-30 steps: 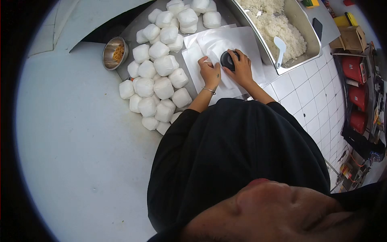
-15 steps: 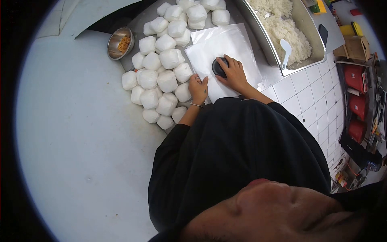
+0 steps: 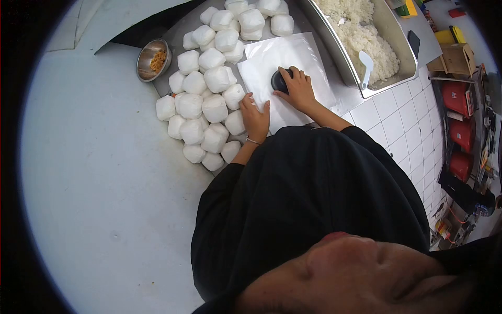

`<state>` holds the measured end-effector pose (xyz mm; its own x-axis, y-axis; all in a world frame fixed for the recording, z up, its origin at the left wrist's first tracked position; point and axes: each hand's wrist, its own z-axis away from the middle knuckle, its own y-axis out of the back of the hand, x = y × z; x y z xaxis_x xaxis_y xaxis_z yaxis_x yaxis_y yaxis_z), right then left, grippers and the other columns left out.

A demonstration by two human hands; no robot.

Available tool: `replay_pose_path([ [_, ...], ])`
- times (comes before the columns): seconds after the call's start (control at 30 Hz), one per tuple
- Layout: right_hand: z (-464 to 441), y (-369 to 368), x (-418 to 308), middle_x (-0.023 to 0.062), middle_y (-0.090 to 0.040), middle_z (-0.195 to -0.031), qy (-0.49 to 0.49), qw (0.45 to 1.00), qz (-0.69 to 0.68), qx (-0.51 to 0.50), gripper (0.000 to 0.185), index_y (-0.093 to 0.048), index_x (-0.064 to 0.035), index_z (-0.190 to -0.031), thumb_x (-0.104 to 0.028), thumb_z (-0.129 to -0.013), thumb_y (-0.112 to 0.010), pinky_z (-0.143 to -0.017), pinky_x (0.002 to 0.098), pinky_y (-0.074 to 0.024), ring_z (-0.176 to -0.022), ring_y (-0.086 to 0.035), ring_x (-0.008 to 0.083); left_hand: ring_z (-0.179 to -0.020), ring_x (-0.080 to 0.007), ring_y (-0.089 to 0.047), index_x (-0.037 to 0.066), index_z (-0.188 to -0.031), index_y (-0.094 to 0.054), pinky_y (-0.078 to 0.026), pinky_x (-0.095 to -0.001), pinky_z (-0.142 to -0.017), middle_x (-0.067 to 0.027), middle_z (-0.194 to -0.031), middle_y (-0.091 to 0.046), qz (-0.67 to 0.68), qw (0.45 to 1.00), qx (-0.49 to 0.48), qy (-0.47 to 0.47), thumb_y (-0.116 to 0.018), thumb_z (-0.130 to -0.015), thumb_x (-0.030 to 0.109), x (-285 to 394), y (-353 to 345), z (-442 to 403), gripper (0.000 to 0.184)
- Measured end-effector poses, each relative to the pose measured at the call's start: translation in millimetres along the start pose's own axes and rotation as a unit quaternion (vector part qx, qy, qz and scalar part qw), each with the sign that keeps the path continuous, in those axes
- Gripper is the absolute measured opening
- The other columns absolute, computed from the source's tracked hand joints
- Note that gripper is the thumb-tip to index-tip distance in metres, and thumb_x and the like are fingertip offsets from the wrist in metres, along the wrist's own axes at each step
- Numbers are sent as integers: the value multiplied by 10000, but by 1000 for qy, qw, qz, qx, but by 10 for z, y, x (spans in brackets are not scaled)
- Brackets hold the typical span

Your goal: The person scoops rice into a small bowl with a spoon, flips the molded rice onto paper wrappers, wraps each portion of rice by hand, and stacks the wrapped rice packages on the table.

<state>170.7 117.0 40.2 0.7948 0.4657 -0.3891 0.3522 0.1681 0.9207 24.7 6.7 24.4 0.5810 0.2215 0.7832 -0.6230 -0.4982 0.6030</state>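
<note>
So the right hand (image 3: pixel 299 90) is grasping a round, black, puck-like thing (image 3: pixel 278 82), fingers curling over its top and thumb sitting along the near side. That black piece is resting on a stack of flat, white, glossy-looking sheets (image 3: pixel 261 73), left of their middle. The left hand (image 3: pixel 255 118) is hanging loose at the sheets' left edge, thumb spreading away from the fingers; can't tell if the fingertips are pressing on the paper. Just beside it, a heap of rounded, white, paper-wrapped bundles (image 3: pixel 189 106) is spreading out to the left. Over on the right, a deep, rectangular, shiny metal pan (image 3: pixel 391 85) is holding white rice (image 3: pixel 361 39), with a pale plastic paddle (image 3: pixel 366 65) leaning inside near the close corner.
</note>
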Motion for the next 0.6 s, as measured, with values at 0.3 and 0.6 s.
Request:
replay_pose_path([
  [0.3, -265, 223, 746, 173, -518, -1398, -90, 990, 2, 112, 744, -447, -110, -1472, -494, -889, -704, -1050, 520, -383, -1290, -493, 379, -1192, -255, -570, 143, -1075, -713, -432, -422, -945, -25, -1221, -643, -91, 898, -267, -338, -788, -782, 275, -282, 75, 102, 331],
  [0.6, 603, 104, 740, 154, -444, -1515, 189, 976, -69, -81, 693, -465, -156, -1475, -425, -886, -712, -1169, 539, -286, -1423, -399, 323, -1204, -249, -581, 125, -1037, -703, -430, -422, -949, -35, -1220, -658, -80, 906, -250, -331, -724, -864, 301, -418, 44, 139, 248],
])
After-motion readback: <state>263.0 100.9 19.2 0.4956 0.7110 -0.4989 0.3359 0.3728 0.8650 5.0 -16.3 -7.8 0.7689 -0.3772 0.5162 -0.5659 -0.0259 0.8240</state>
